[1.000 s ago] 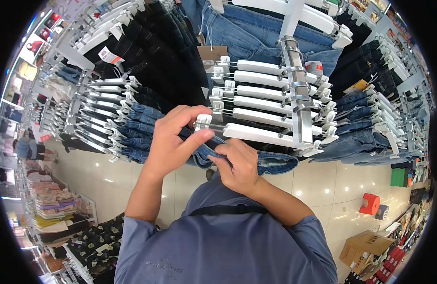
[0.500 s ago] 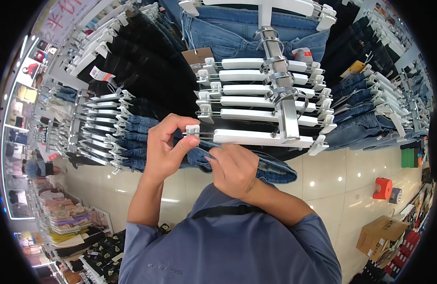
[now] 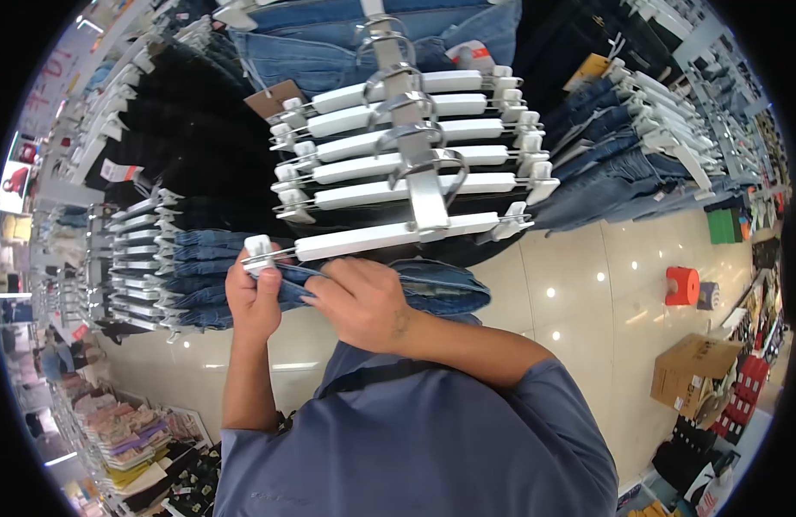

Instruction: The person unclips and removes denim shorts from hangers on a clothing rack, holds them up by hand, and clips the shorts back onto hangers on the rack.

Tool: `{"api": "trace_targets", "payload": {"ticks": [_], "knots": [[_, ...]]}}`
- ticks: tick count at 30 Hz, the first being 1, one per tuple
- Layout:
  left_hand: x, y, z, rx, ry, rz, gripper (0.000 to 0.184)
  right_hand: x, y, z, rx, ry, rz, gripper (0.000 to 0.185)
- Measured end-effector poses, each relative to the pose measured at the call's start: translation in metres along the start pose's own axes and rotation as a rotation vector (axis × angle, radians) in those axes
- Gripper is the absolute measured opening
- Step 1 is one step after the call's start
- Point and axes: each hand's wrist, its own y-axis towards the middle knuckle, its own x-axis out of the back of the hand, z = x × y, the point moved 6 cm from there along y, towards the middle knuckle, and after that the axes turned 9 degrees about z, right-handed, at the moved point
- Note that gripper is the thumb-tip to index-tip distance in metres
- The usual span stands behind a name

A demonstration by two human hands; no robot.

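My left hand (image 3: 256,300) is closed round the white clip (image 3: 259,252) at the left end of the nearest white hanger (image 3: 355,240). My right hand (image 3: 361,302) pinches the waistband of blue jeans (image 3: 445,288) just below that hanger. The jeans' waist spreads out to the right of my right hand. The hanger tilts up slightly to its right and sits under the front end of a metal rail (image 3: 428,202). Behind it, several white hangers hang by metal rings on the same rail.
Racks of blue jeans stand at left (image 3: 210,265) and right (image 3: 626,177). Light blue jeans (image 3: 329,47) hang at the back. A red stool (image 3: 682,286) and a cardboard box (image 3: 686,370) are on the floor at right. Folded clothes (image 3: 126,431) lie at lower left.
The rail, hangers and both hands have shifted left in view. The nearest hanger is now tilted. My left hand stays at the clip and my right hand at the waistband.
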Motion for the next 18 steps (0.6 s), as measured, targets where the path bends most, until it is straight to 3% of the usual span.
{"api": "trace_targets", "payload": {"ticks": [7, 10, 13, 18], "knots": [[0.0, -0.009, 0.015, 0.061, -0.046, -0.082, 0.043, 0.031, -0.066, -0.036, -0.082, -0.152, 0.297, 0.031], [0.004, -0.013, 0.023, 0.037, -0.071, -0.066, 0.043, 0.046, -0.116, -0.062, -0.296, -0.232, 0.393, 0.034], [0.001, -0.013, 0.016, 0.047, -0.177, -0.068, 0.043, 0.061, -0.157, -0.088, -0.364, -0.282, 0.477, 0.037], [0.003, -0.013, 0.022, 0.073, -0.221, -0.09, 0.039, 0.081, -0.176, -0.101, -0.352, -0.178, 0.462, 0.023]]}}
